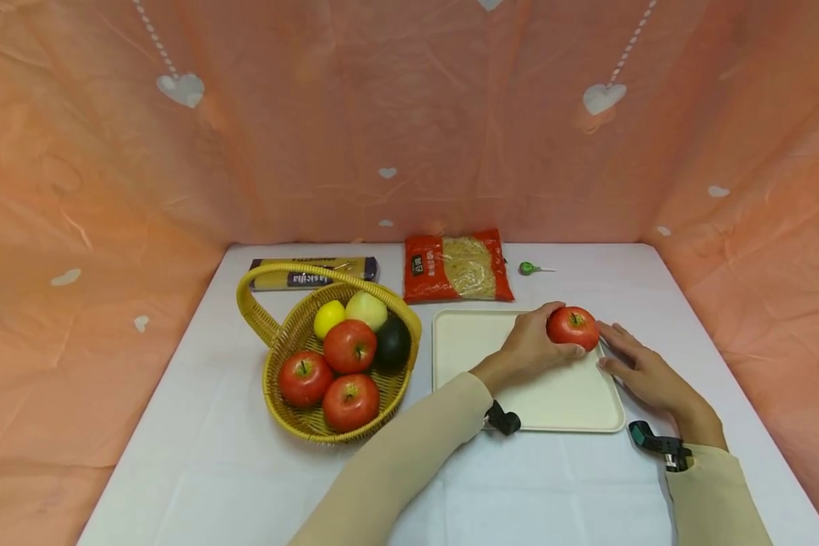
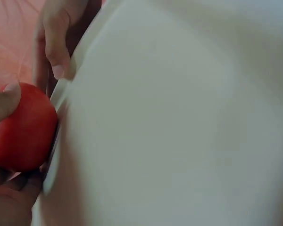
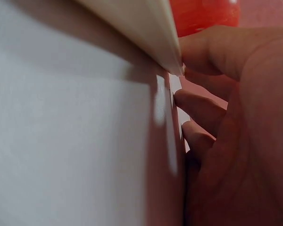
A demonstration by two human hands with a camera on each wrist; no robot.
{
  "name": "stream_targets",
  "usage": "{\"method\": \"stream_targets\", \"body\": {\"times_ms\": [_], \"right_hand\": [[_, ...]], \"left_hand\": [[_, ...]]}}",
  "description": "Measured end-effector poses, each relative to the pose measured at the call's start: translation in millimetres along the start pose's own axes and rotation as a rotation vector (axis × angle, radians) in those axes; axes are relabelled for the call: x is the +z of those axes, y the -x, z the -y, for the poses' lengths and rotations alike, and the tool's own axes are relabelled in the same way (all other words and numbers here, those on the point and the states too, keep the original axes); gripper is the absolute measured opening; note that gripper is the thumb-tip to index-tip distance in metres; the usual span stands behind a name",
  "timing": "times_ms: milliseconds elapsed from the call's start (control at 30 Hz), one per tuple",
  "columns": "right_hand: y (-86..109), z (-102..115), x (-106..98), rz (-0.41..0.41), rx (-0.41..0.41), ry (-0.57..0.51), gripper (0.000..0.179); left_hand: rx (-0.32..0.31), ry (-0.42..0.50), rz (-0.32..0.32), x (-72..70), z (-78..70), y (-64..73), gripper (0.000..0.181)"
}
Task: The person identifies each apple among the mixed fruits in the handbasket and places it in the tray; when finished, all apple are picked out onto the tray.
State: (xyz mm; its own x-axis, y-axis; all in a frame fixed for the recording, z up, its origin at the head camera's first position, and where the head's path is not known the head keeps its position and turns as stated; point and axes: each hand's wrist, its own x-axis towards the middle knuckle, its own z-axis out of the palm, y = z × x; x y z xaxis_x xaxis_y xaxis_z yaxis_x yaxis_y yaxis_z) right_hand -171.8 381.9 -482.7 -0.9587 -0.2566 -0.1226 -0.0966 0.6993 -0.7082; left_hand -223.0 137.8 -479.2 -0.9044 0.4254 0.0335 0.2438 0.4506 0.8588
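Observation:
My left hand (image 1: pixel 534 340) grips a red apple (image 1: pixel 573 329) by its sides, at the far right corner of a cream tray (image 1: pixel 478 326). In the left wrist view the apple (image 2: pixel 26 129) sits between the thumb and the fingers, by the tray's rim. Beside the tray's right edge is my right hand (image 1: pixel 648 373), its fingers extended and loosely spread. The right wrist view has the thumb of that right hand (image 3: pixel 254 117) against the tray's rim (image 3: pixel 167 37), the other fingers lower and outside it; it holds no apple.
Left of the tray stands a yellow wicker basket (image 1: pixel 273 394) with several apples and other produce. Behind lie a spaghetti pack (image 1: pixel 280 280), a red pasta bag (image 1: pixel 459 267) and a green lollipop (image 1: pixel 528 268). Orange cloth (image 1: pixel 437 129) hangs around the white table (image 1: pixel 505 485).

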Motion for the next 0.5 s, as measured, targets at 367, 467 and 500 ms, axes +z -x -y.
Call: {"method": "stream_targets", "body": {"times_ms": [367,467,500], "right_hand": [[-1.5,2.8,1.0,0.011,0.017,0.008,0.073],[-1.3,3.4,0.2,0.019,0.037,0.014,0.073],[-1.3,3.1,0.0,0.02,0.037,0.015,0.073]], "left_hand": [[0.037,-0.18,-0.049,-14.0,-13.6,20.0,0.091],[0.09,-0.152,-0.041,-27.2,-20.0,37.1,0.088],[0.098,-0.137,-0.03,-31.8,-21.5,43.2,0.087]]}}
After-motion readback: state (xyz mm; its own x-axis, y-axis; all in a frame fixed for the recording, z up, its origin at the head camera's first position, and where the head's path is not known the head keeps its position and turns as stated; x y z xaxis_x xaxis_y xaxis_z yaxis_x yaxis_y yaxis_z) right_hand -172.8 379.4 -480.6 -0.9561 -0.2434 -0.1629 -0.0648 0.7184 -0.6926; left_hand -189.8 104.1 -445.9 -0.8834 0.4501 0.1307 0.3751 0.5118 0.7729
